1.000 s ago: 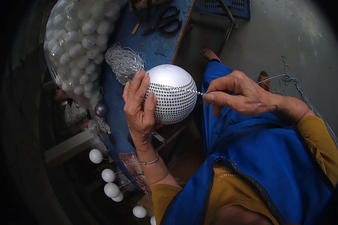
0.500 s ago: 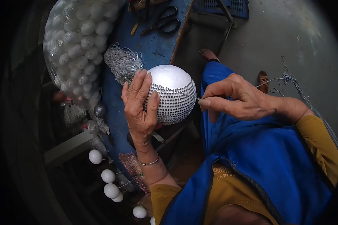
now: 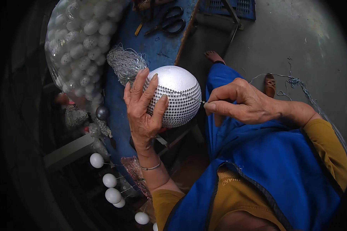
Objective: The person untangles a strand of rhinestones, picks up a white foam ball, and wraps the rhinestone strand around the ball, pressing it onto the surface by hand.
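A white foam ball (image 3: 173, 79) is wrapped around its middle and lower part with rows of small silver-and-dark beads; its top is bare white. My left hand (image 3: 142, 109) grips the ball from the left, fingers spread over its side and thumb on the beaded rows. My right hand (image 3: 239, 101), just right of the ball, pinches a thin strand of beads (image 3: 203, 102) between thumb and forefinger. That strand runs onto the beaded surface. Behind my right hand, a loose strand leads to a tangled hank of strands (image 3: 295, 81) hanging at the right.
A blue table (image 3: 158, 48) carries black-handled scissors (image 3: 173, 25) and a bundle of silvery strands (image 3: 126, 63). At left is a clear bag of white balls (image 3: 79, 50). White balls on sticks (image 3: 113, 195) stand at lower left. A blue crate (image 3: 239, 7) sits at the top.
My left hand's fingers and thumb have shifted slightly over the ball. The loose strand behind my right hand has slackened into an upward curve. My right hand stays nearly in place.
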A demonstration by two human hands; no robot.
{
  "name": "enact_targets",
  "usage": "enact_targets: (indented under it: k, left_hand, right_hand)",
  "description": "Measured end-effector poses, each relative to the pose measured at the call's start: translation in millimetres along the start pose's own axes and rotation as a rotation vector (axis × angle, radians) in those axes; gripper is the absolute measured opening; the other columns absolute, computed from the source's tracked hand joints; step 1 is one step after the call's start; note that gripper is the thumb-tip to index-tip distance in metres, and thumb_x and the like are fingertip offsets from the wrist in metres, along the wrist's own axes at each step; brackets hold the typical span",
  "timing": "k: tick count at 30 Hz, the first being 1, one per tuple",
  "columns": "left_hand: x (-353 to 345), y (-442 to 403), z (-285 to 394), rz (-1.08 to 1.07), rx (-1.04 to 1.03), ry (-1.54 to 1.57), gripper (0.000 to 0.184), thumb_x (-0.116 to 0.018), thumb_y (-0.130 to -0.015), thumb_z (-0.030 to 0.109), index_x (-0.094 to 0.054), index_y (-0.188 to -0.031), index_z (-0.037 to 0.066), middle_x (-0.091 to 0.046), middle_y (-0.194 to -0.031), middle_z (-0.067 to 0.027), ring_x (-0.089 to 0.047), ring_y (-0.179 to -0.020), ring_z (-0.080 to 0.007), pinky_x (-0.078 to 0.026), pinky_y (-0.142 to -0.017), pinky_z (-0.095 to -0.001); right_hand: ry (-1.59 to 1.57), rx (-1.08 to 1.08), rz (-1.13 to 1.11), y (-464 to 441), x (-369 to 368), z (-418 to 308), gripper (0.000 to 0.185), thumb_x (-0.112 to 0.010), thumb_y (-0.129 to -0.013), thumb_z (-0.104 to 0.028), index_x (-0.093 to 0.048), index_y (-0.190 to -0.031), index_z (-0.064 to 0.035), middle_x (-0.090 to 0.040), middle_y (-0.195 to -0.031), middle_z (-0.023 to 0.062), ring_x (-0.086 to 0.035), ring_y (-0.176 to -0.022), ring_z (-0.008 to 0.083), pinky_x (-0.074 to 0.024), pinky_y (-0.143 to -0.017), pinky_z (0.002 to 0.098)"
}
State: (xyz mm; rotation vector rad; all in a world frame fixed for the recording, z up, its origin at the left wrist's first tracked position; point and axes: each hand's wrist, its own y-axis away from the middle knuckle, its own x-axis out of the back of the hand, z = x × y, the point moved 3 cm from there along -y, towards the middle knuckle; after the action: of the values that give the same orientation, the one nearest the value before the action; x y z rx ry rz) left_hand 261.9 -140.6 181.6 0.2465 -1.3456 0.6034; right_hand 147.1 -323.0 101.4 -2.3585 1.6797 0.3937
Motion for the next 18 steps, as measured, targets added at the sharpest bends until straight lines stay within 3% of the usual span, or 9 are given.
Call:
enact_targets:
  k: [6, 8, 14, 18]
  left_hand:
    - [-11.6, 12.3, -11.1, 0.132, 0.110, 0.314, 0.037, -0.056, -0.085, 0.022, -0.060, -0.119, 0.008, -0.056, -0.126, -0.0110, -0.045, -0.124, -0.0293, -0.015, -0.108, -0.0496]
    - [-11.5, 10.2, -8.8, 0.091, 0.012, 0.191, 0.043, -0.060, -0.083, 0.028, -0.058, -0.122, 0.008, -0.055, -0.126, -0.0118, -0.046, -0.123, -0.0295, -0.015, -0.109, -0.0496]
    - [2.5, -0.5, -0.9, -0.093, 0.021, -0.056, 0.057, -0.068, -0.075, 0.035, -0.056, -0.124, 0.007, -0.053, -0.128, -0.0135, -0.048, -0.122, -0.0297, -0.016, -0.108, -0.0499]
    - [0.7, 3.5, 4.8, 0.000, 0.017, -0.036, 0.053, -0.067, -0.076, 0.031, -0.057, -0.122, 0.007, -0.055, -0.127, -0.0135, -0.048, -0.122, -0.0297, -0.017, -0.108, -0.0493]
  right_hand:
    - [-0.018, -0.070, 0.027, 1.6, 0.4, 3.5, 0.030, -0.051, -0.093, -0.024, -0.064, -0.084, 0.0026, -0.062, -0.063, 0.0059, -0.056, -0.058, 0.0088, -0.0432, -0.054, 0.0251]
    - [-0.013, -0.084, 0.029, 2.7, 0.0, 3.1, 0.031, -0.051, -0.093, -0.024, -0.064, -0.085, 0.0028, -0.063, -0.063, 0.0059, -0.056, -0.058, 0.0088, -0.0433, -0.054, 0.0250]
    - [0.004, -0.003, -0.019, 0.5, -8.4, -12.3, 0.032, -0.051, -0.092, -0.024, -0.063, -0.081, 0.0032, -0.062, -0.062, 0.0062, -0.056, -0.056, 0.0093, -0.0431, -0.052, 0.0257]
    - [-0.007, 0.034, -0.025, 0.8, -11.5, -9.3, 0.032, -0.051, -0.092, -0.023, -0.063, -0.079, 0.0031, -0.063, -0.062, 0.0068, -0.056, -0.056, 0.0095, -0.0434, -0.052, 0.0259]
